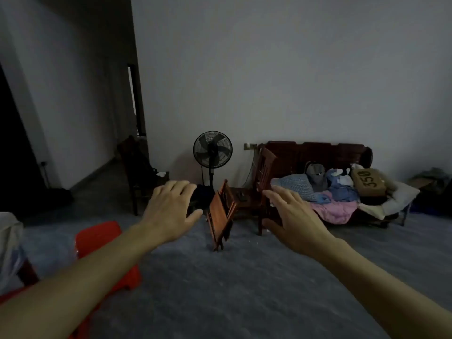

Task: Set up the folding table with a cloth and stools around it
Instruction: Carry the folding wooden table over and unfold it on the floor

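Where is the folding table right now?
Head view, centre: folding table stands folded on the floor, seen between left hand and right hand, before the fan.

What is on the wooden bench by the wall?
On the wooden bench: a blue cushion, a grey bag, pink cloth and a cardboard box marked 350. They cover the seat; anything beneath is hidden.

The folded table (221,214) is reddish, semi-glossy wood; the stool (107,250) is smooth red plastic; the floor (244,277) looks matt grey and slightly rough.
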The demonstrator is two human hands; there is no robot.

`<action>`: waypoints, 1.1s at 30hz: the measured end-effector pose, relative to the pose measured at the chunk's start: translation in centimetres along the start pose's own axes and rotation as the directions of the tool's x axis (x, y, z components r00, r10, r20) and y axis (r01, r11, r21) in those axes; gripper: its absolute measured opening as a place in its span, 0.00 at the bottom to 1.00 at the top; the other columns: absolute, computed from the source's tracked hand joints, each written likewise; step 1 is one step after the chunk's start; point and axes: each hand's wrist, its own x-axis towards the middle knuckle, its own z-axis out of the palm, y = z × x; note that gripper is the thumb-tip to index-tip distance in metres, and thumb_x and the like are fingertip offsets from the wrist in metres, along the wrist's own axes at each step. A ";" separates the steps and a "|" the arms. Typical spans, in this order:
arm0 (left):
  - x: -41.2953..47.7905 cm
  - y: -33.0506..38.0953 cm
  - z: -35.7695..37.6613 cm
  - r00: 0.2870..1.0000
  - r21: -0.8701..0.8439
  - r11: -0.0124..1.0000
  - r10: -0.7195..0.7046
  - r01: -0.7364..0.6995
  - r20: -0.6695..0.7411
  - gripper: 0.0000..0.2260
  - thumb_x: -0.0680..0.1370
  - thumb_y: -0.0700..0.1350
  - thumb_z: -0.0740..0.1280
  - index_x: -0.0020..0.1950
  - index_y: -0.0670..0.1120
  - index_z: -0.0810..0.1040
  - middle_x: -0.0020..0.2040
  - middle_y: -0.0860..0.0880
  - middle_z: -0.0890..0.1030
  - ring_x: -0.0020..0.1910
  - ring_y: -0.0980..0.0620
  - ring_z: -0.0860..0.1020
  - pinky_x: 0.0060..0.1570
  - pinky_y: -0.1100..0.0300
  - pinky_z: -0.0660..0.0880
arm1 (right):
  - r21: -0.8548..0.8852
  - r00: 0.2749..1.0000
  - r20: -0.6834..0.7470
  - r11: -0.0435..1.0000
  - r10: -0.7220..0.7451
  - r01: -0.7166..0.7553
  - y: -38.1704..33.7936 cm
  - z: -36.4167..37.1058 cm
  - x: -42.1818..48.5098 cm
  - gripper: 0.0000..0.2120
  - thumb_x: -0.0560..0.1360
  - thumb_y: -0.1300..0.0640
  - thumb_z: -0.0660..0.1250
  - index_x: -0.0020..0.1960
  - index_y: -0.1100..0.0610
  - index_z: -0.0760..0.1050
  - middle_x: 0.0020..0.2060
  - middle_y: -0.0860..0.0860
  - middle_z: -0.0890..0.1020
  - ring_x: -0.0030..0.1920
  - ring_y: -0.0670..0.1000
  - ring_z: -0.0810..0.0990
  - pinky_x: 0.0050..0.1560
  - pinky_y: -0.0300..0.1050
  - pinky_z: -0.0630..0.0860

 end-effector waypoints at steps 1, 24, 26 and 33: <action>1.0 -0.2 1.1 1.000 -0.006 1.000 -0.003 0.003 0.022 0.30 0.77 0.62 0.62 0.74 0.49 0.65 0.71 0.49 0.69 0.71 0.48 0.66 0.68 0.49 0.64 | 0.016 1.000 0.018 1.000 0.009 -0.010 0.7 0.9 1.1 0.34 0.77 0.41 0.64 0.78 0.50 0.57 0.78 0.51 0.59 0.76 0.54 0.57 0.72 0.57 0.64; 35.3 -2.1 25.9 0.985 -0.031 0.998 -0.044 0.050 0.169 0.28 0.78 0.60 0.62 0.75 0.50 0.64 0.73 0.52 0.67 0.71 0.51 0.65 0.69 0.50 0.65 | 0.172 0.994 0.051 0.979 0.101 -0.108 25.8 16.3 33.2 0.35 0.78 0.44 0.65 0.79 0.50 0.54 0.78 0.51 0.57 0.77 0.56 0.55 0.74 0.56 0.62; 37.8 -3.1 28.2 0.985 -0.044 0.997 -0.048 0.056 0.164 0.28 0.78 0.60 0.62 0.74 0.50 0.64 0.72 0.52 0.67 0.71 0.51 0.65 0.68 0.50 0.66 | 0.172 0.993 0.062 0.979 0.103 -0.113 26.7 18.1 36.0 0.35 0.78 0.44 0.65 0.79 0.50 0.54 0.78 0.50 0.57 0.77 0.55 0.55 0.74 0.56 0.62; 46.5 -8.8 36.8 0.987 -0.116 0.992 -0.021 0.040 0.161 0.28 0.78 0.60 0.62 0.75 0.50 0.63 0.73 0.51 0.66 0.72 0.50 0.63 0.67 0.52 0.66 | 0.138 0.993 0.081 0.986 0.084 -0.095 28.3 25.1 47.5 0.35 0.78 0.45 0.66 0.78 0.51 0.54 0.78 0.51 0.56 0.77 0.54 0.55 0.73 0.56 0.64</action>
